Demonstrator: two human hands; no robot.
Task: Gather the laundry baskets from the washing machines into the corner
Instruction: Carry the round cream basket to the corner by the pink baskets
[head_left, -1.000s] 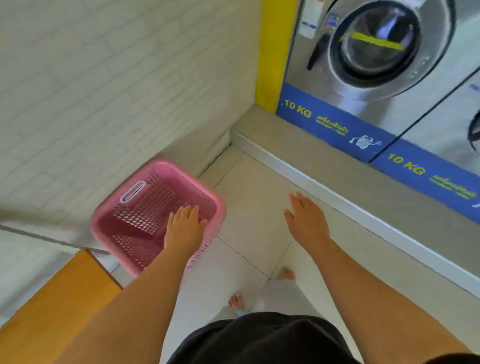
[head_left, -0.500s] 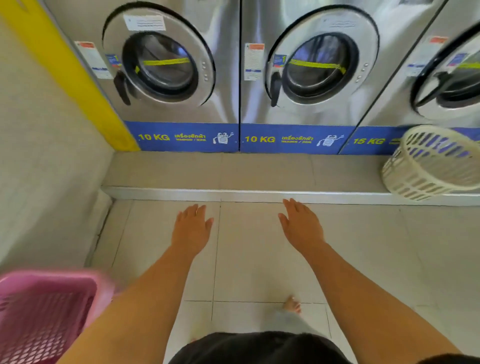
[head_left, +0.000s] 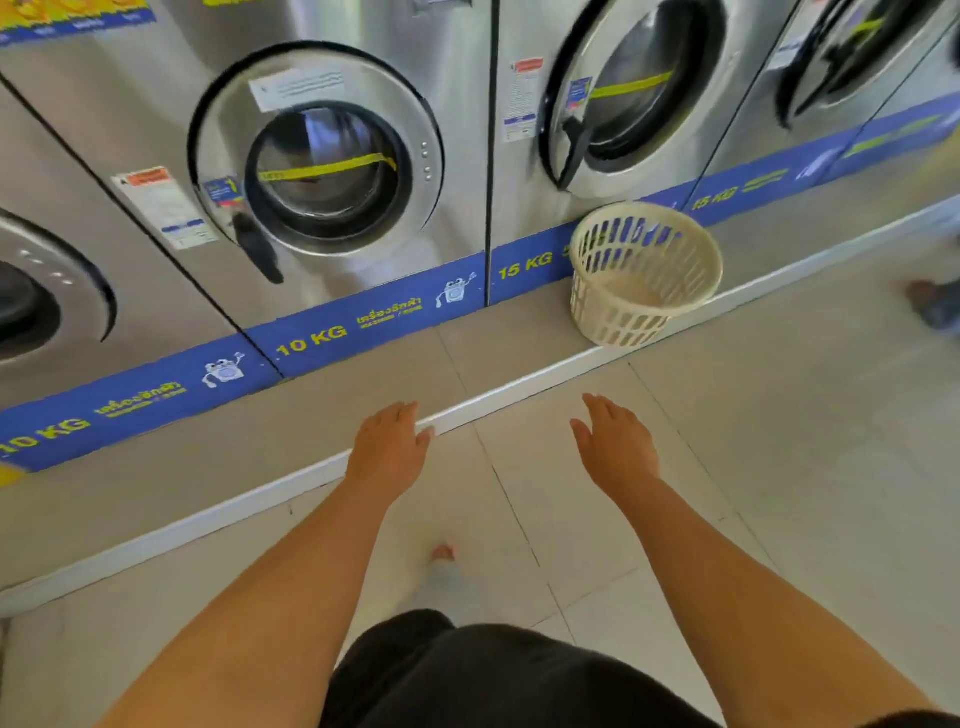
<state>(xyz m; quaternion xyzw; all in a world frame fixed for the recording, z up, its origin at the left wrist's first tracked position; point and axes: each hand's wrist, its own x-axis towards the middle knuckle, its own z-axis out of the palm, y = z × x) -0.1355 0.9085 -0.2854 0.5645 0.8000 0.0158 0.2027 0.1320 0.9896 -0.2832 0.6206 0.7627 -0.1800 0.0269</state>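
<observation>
A: Where are the hands?

B: Both are stretched out in front over the tiled floor (head_left: 779, 467), palms down. The left hand (head_left: 387, 452) has its fingers spread loosely and holds nothing; its fingertips sit over the white edge of the raised step (head_left: 519, 387). The right hand (head_left: 615, 447) is just as slack and empty, beside the left one and a little nearer the viewer's side of that edge.

A: And the basket?

B: A cream round laundry basket (head_left: 641, 273) stands on the step, ahead of the right hand and slightly to its right, well apart from the fingers. It is tilted, mouth leaning toward the viewer, and its back touches or nearly touches the blue strip at the foot of the 15 KG washing machine (head_left: 613, 104); I cannot tell which.

A: What is ahead of the left hand?

B: A 10 KG washing machine (head_left: 332, 176) with its round door shut and a yellow band across the glass

A: Anything below the hands?

B: A bare foot (head_left: 441, 553) on the tiles between the forearms, and dark shorts (head_left: 493, 675) at the bottom edge
</observation>
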